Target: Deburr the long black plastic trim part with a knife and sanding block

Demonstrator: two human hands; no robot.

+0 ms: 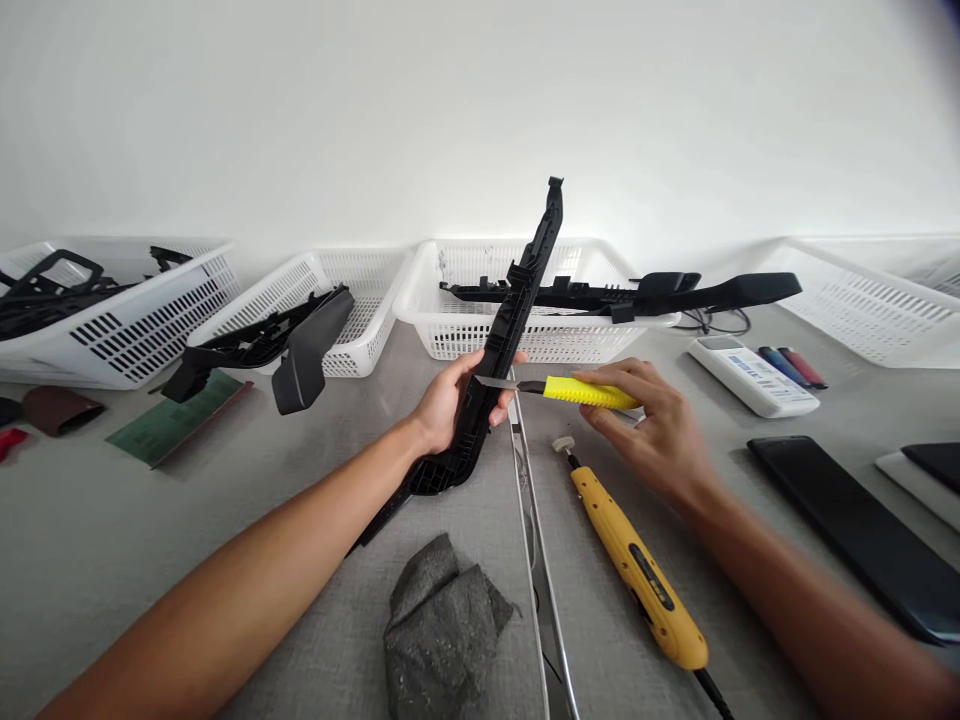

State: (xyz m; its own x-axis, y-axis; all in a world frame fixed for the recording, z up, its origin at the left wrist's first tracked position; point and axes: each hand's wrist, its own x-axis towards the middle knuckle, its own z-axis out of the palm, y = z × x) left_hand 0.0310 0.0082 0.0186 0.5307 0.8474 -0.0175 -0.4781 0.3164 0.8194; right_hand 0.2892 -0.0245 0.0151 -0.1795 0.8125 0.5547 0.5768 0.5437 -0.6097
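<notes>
My left hand (448, 400) is closed around a long black plastic trim part (517, 290), held tilted up over the grey table, its upper end pointing toward the wall. My right hand (651, 425) grips a yellow utility knife (581, 392). Its extended blade (493, 382) touches the edge of the black part right beside my left fingers. A yellow rotary tool (637, 570) with a small grinding tip lies on the table just below my right hand.
Several white baskets (480, 335) holding black plastic parts line the wall. A grey cloth (439, 630) lies near me. Green sandpaper (176, 418) is at left. A white remote (752, 376), markers and dark flat panels (855, 530) sit at right. A metal strip (536, 540) runs down the table.
</notes>
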